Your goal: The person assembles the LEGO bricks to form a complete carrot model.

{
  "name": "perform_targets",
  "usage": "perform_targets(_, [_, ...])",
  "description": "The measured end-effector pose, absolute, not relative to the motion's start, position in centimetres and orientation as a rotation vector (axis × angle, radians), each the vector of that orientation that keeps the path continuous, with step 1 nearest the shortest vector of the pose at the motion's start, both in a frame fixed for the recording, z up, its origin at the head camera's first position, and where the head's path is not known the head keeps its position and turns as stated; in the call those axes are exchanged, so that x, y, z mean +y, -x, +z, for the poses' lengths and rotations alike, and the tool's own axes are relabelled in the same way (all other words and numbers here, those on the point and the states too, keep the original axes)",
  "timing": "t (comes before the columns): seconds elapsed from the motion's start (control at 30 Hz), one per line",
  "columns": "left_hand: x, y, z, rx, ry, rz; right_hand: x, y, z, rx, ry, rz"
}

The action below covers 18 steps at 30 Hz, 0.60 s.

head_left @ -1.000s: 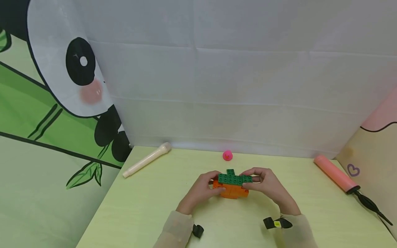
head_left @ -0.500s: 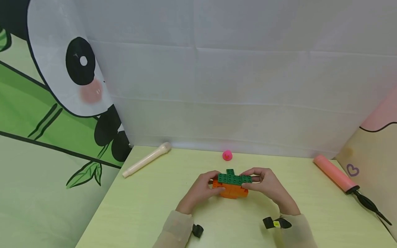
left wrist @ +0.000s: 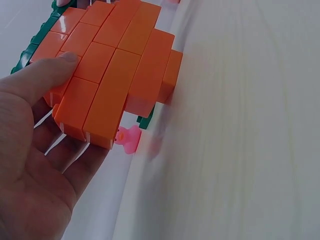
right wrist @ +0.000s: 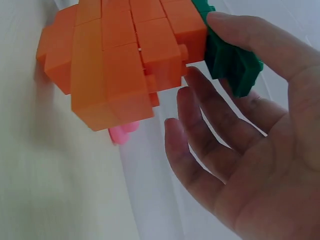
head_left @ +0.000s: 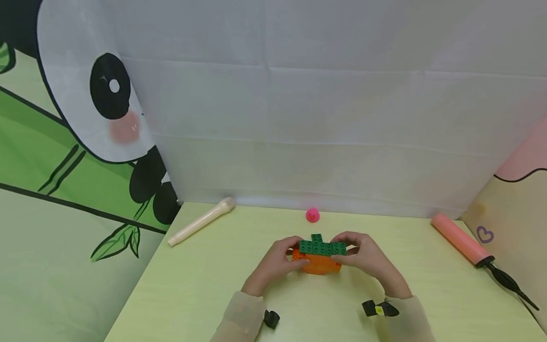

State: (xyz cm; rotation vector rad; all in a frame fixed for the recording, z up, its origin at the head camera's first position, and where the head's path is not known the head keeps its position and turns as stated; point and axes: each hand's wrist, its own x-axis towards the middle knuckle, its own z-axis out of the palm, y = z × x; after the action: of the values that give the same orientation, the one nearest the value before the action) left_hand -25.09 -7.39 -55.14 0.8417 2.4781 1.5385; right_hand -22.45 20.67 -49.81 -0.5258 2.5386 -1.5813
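Observation:
Between the two hands is a model built of toy bricks, with an orange body (head_left: 321, 264) of stepped rows and green bricks (head_left: 322, 248) across the top. One green brick juts up behind them. My left hand (head_left: 278, 259) grips the model's left side, thumb on the orange front and fingers behind, as the left wrist view shows. On the other side, my right hand (head_left: 367, 256) has its thumb on the right end of the green bricks (right wrist: 227, 60). Its fingers curve behind the model, partly hidden, and the lower ones are apart from the orange bricks (right wrist: 132, 65).
A small pink rubber duck (head_left: 313, 215) sits behind the model on the pale table (head_left: 205, 294). To the left lies a cream microphone-shaped stick (head_left: 202, 221). A pink cylinder with a black handle (head_left: 463, 242) lies at the right. White sheeting (head_left: 299, 118) rises behind.
The right hand's fingers have shifted slightly at the green bricks' right end. The left hand's hold and the model stay nearly the same.

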Motion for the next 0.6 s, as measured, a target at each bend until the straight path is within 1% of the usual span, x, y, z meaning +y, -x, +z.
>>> perform_targets(0.13, [-7.4,25.1,-55.2,2.472,-0.838,1.546,20.5,22.7,-50.6,2.515,0.572,-1.605])
perform_targets(0.6, [-7.4,25.0,-55.1,2.454,-0.827,1.563,20.1,23.5,-52.3,2.446,0.557,-1.604])
